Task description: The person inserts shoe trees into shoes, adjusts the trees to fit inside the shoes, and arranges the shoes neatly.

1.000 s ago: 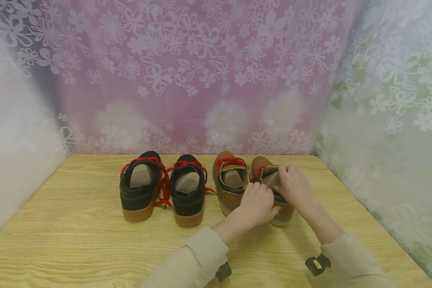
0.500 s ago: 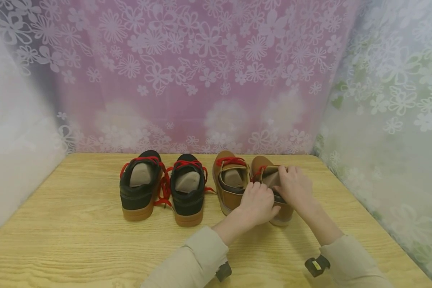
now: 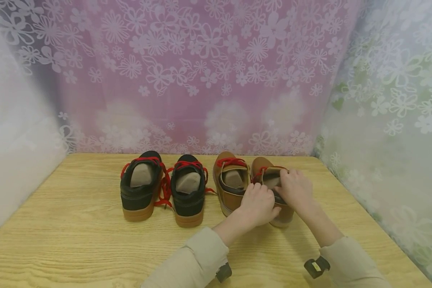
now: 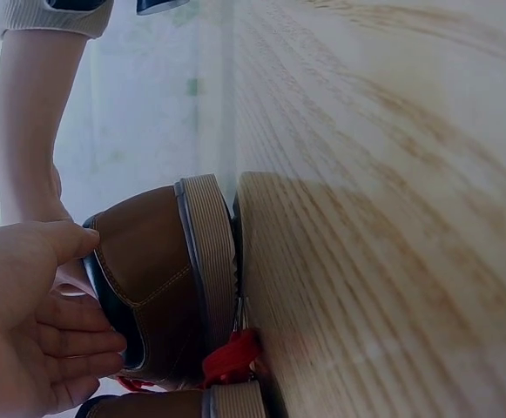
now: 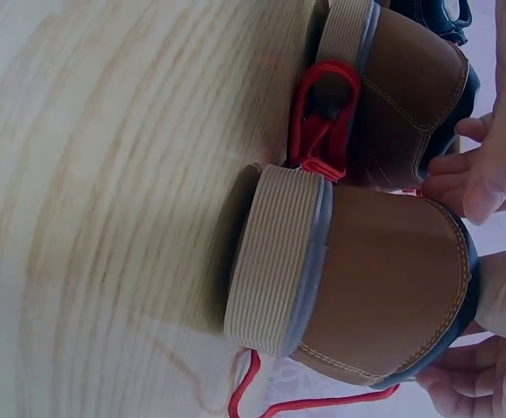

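The right-hand brown shoe [image 3: 261, 163] stands with its toe toward the backdrop and its heel [image 5: 379, 283] toward me. A beige insert [image 3: 272, 182] shows in its opening, beneath the tongue and red lace. My left hand [image 3: 257, 204] holds the collar on the left side, its thumb [image 4: 74, 239] at the dark padded rim near the heel. On the opposite side my right hand [image 3: 297, 190] grips the collar, the thumb reaching into the opening and the fingers curled at the outer edge. The hands hide much of the shoe's sides.
The other brown shoe [image 3: 232, 200] stands close on the left. Farther left are two black shoes [image 3: 137, 204] with red laces and beige inserts. All are on a wooden table [image 3: 93, 248] before a pink floral curtain [image 3: 201, 80]. A red lace [image 5: 331, 113] loops between the brown shoes.
The beige insert, which filled the opening up to the tongue, now sits lower, leaving a dark gap under the tongue. My right hand has shifted slightly down; my left hand is unmoved.
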Action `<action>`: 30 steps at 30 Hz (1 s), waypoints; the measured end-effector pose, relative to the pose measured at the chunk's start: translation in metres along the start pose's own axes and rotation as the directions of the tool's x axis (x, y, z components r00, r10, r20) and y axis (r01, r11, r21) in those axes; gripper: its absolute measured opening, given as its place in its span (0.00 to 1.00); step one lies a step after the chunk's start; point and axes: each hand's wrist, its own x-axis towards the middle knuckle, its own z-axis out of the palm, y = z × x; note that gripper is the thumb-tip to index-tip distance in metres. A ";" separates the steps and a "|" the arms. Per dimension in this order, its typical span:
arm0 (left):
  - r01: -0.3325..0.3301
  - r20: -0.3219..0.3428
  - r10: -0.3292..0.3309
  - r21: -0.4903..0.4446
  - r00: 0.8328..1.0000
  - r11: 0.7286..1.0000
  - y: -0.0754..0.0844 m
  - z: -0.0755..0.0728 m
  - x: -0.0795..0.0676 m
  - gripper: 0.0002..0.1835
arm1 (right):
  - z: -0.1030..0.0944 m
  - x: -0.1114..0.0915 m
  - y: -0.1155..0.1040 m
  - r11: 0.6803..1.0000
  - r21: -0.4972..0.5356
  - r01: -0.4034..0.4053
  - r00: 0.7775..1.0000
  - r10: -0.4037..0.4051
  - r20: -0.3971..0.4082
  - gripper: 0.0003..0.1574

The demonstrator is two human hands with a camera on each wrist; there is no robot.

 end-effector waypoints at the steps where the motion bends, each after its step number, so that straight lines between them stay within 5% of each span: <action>1: 0.000 0.001 0.000 -0.001 1.000 1.000 0.000 0.000 0.000 0.23 | 0.000 0.000 0.000 1.000 0.000 -0.002 1.000 0.002 0.005 0.26; 11: 0.003 0.006 -0.003 0.005 1.000 1.000 0.001 0.002 -0.001 0.22 | -0.011 0.004 0.003 0.999 0.033 0.007 0.992 -0.011 0.125 0.20; 19: 0.003 0.021 -0.004 0.017 1.000 1.000 0.000 0.001 -0.001 0.23 | -0.013 0.005 0.001 0.994 0.098 0.040 0.992 -0.052 0.119 0.12; 30: -0.001 0.012 0.001 0.009 1.000 1.000 0.000 0.000 -0.001 0.23 | -0.022 0.012 0.003 0.989 0.143 0.039 0.972 -0.071 0.225 0.18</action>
